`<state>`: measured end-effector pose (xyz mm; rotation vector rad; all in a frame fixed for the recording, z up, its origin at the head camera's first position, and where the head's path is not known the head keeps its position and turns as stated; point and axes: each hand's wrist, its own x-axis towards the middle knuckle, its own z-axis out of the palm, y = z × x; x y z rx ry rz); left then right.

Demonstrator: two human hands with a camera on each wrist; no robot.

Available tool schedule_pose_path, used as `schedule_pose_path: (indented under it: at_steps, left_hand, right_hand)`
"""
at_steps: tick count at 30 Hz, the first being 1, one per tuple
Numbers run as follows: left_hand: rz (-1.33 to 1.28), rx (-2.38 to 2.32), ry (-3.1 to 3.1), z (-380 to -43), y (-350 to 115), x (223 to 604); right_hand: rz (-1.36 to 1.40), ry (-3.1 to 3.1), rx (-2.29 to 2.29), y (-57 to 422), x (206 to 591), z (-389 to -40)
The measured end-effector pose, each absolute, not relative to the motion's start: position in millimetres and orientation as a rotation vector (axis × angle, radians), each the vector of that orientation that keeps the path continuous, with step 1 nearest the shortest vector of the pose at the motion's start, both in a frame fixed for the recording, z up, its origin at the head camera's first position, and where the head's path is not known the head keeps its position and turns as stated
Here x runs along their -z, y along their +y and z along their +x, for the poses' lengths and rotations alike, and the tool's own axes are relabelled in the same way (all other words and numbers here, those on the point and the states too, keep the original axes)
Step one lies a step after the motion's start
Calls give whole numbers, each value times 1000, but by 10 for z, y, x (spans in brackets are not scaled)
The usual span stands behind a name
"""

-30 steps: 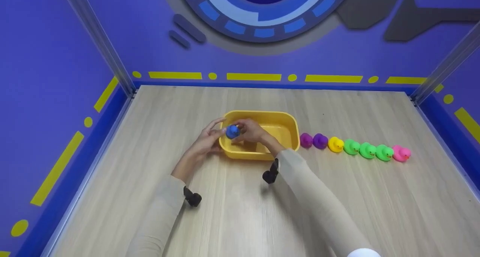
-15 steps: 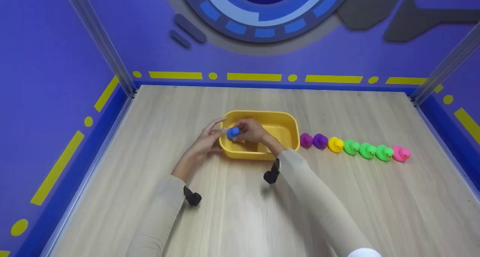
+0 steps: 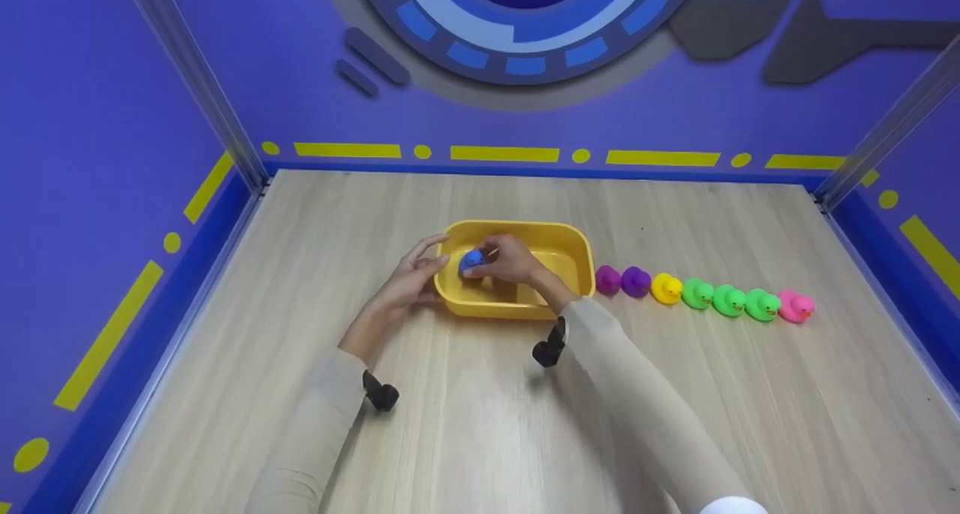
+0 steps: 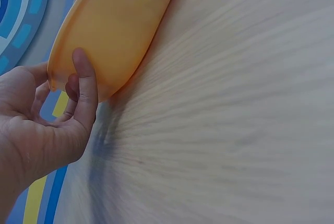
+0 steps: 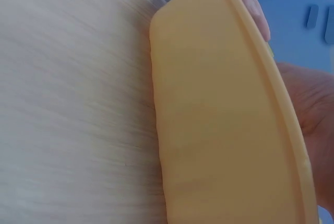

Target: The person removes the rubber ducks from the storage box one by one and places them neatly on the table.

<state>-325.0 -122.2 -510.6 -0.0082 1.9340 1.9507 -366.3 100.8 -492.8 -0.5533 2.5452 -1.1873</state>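
In the head view, a yellow plastic tub [image 3: 517, 311] stands on the wooden table. My right hand [image 3: 511, 260] reaches inside its left part and pinches a small blue rubber duck [image 3: 470, 261] between thumb and fingers. At the tub's left end is my left hand [image 3: 403, 283], its thumb on the rim and its fingers along the outside. The left wrist view shows this left hand [image 4: 49, 125] against the tub's end wall [image 4: 120, 31]. From the right wrist, the tub's side [image 5: 229, 104] hides the duck and most of the right hand [image 5: 315, 109].
A row of rubber ducks runs rightward from the tub: magenta [image 3: 607, 280], purple [image 3: 636, 281], yellow [image 3: 666, 289], several green [image 3: 729, 301] and pink [image 3: 795, 306]. Blue printed panels [image 3: 510, 116] wall in the table [image 3: 465, 424] at back and sides.
The blue duck has shifted slightly right, away from the left rim, in my right hand. My left thumb, earlier at the duck, is now apart from it at the rim.
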Motion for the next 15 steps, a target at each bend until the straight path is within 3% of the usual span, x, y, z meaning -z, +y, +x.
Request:
schedule_pose_path:
  at_steps: [15]
  left_hand:
    - [-17,-1955,1935,-3252,-1240,5122]
  right_hand:
    - [-563,2603,1164,1022,4722,-3584]
